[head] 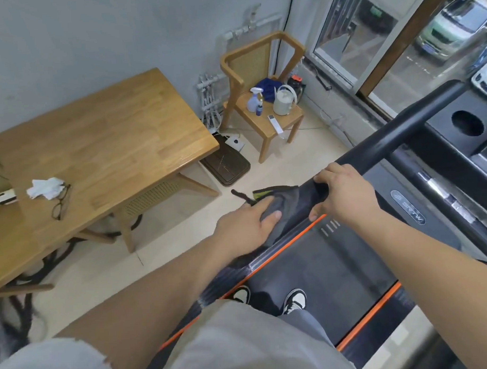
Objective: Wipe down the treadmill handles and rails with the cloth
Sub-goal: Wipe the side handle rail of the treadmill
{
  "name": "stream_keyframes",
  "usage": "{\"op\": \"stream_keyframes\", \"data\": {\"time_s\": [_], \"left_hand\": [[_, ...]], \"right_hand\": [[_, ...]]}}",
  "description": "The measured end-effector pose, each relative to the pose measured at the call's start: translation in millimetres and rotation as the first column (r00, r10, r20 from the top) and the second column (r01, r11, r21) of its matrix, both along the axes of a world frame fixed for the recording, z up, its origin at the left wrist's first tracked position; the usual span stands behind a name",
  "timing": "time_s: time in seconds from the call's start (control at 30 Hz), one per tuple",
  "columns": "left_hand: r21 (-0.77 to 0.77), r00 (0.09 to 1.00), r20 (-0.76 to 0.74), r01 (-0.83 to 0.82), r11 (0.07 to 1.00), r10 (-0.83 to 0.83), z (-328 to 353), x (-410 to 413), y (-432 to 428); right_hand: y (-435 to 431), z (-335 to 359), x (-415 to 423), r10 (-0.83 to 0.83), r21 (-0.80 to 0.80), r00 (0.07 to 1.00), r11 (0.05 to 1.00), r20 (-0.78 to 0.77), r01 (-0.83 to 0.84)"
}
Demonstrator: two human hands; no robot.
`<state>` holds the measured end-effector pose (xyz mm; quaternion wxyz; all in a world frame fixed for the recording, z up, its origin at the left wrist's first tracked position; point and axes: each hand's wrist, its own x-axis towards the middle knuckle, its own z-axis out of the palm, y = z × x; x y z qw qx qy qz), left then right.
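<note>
A dark grey cloth (288, 205) with a yellow-green edge lies draped over the near end of the treadmill's left black handrail (406, 131). My left hand (246, 223) grips the cloth from the left, thumb on top. My right hand (345, 194) wraps its fingers round the cloth-covered rail just to the right. The rail runs up and right toward the black console (456, 132). Below lies the treadmill belt (322, 267) with orange side trim, where my two shoes stand.
A wooden table (97, 150) at left carries glasses and a crumpled white tissue. A wooden chair (264, 100) by the wall holds a spray bottle, a white jug and a remote. A dark tray lies on the floor between them. A window is at upper right.
</note>
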<state>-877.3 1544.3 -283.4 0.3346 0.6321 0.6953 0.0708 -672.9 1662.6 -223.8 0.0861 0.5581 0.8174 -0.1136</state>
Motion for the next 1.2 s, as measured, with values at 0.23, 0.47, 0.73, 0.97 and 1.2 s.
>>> {"op": "stream_keyframes", "data": {"time_s": [0.23,0.47,0.73,0.97,1.2], "left_hand": [[0.169,0.883,-0.438,0.267,0.949,-0.17,2.1,34.8,-31.2],[0.255,0.868,-0.426,0.386,0.887,-0.256,0.0,27.3,-3.2],[0.237,0.873,-0.467,0.276,0.932,-0.14,0.9,54.1,-2.6],[0.246,0.844,-0.468,0.409,0.879,-0.262,-11.8,26.0,-41.5],[0.258,0.923,-0.29,0.331,0.908,-0.255,21.2,76.4,17.7]], "right_hand": [[-5.8,-10.2,7.3,0.001,0.07,0.996,0.998,-0.084,0.005],[-6.2,-14.5,12.9,0.048,0.092,0.987,0.995,-0.152,-0.034],[-55.4,-17.0,30.2,-0.328,-0.018,0.684,0.908,-0.652,0.419],[-124.5,-30.7,-14.3,-0.297,-0.195,0.536,0.951,-0.79,0.24],[-105.1,-22.6,-12.2,-0.598,-0.466,0.358,0.793,-0.717,0.393]]}}
